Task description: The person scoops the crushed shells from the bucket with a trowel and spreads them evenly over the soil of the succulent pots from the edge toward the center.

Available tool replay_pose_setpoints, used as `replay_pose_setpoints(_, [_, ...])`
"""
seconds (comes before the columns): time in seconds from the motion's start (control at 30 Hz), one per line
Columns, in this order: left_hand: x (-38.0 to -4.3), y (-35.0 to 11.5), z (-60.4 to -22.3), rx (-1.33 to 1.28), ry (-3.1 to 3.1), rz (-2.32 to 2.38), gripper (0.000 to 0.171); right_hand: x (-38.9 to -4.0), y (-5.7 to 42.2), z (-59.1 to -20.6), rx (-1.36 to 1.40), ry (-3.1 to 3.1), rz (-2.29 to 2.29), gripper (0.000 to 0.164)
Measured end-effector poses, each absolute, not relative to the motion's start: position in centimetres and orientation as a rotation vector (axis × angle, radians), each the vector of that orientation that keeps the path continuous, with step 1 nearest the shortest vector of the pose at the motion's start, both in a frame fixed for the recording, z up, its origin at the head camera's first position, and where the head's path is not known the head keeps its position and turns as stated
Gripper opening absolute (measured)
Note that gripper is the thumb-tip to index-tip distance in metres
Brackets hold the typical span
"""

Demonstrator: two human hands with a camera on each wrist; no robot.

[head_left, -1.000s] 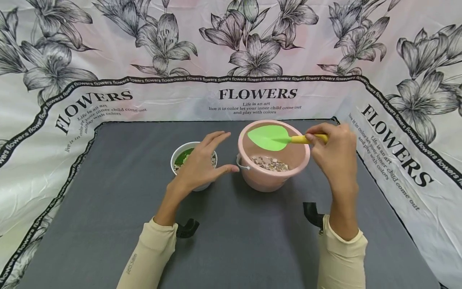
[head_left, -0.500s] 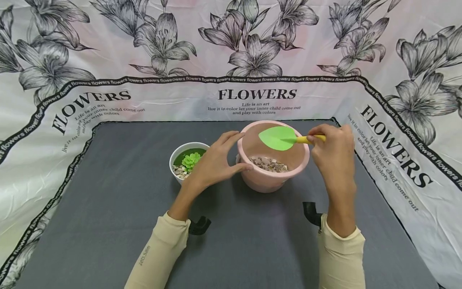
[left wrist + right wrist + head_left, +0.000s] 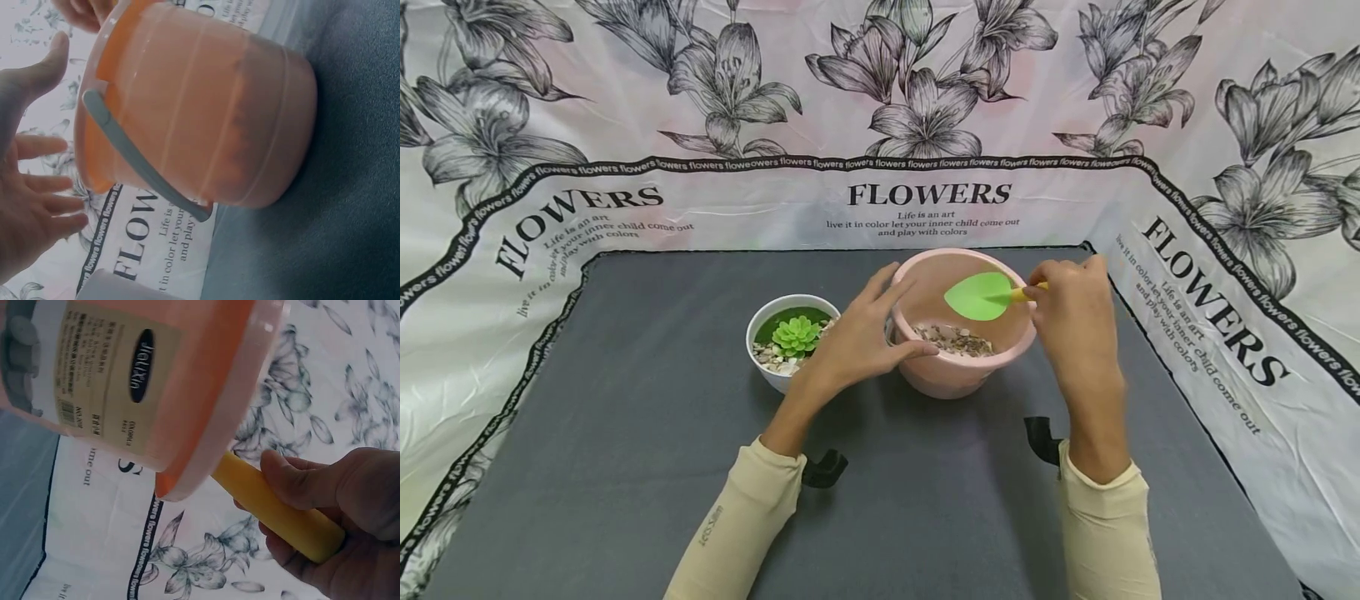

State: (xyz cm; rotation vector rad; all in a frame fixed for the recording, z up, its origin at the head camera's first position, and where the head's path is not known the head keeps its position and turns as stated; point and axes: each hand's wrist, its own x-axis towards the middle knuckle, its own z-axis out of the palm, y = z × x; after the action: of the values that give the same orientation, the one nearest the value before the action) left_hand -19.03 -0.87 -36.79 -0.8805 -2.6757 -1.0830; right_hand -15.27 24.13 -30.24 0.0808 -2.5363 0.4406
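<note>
One green trowel (image 3: 992, 296) is held by its yellow handle (image 3: 278, 509) in the grip of the right hand (image 3: 1078, 321), its blade (image 3: 976, 297) at the open mouth of a pink bucket (image 3: 943, 385) holding gravel (image 3: 958, 341). The left hand (image 3: 859, 342) has a wide grip, thumb apart from the fingers, just beside the bucket. Over to its left on the grey table (image 3: 917, 517) stands a white pot (image 3: 768, 377) with a succulent (image 3: 796, 336).

Head view: mine looks forward and down over the tabletop (image 3: 602, 433) to its far edge, from farthest off. My left wrist view: close, low, rolled sideways, facing the pink bucket (image 3: 194, 112) and far edge. Right wrist view: likewise rolled, closer, facing the far right corner. All three share the bucket.
</note>
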Motion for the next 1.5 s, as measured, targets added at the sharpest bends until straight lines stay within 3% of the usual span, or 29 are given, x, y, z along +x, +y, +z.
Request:
replay_pose_setpoints(0.13, [-19.2, -0.6, -37.1, -0.900, -2.721, -1.100, 0.103, -16.3, 23.6, -31.1, 0.271, -2.547, 0.193, 0.003])
replay_pose_setpoints(0.37, [-19.2, -0.5, -37.5, -0.928, -2.778, -1.095, 0.097, -16.8, 22.1, -32.5, 0.361, -2.597, -0.048, 0.022])
replay_pose_setpoints(0.8, [-19.1, -0.1, -38.3, -0.872, -2.751, -1.134, 0.096, -17.2, 21.4, -33.9, 0.295, -2.755, -0.325, 0.015])
replay_pose_setpoints(1.27, [-19.1, -0.2, -38.9, -0.833, -2.683, -1.230, 0.094, -16.9, 21.9, -33.5, 0.177, -2.856, -0.090, 0.009])
replay_pose_setpoints(1.5, [-19.2, -0.3, -39.0, -0.826, -2.676, -1.239, 0.093, -18.3, 21.9, -34.2, 0.183, -2.850, 0.213, 0.019])
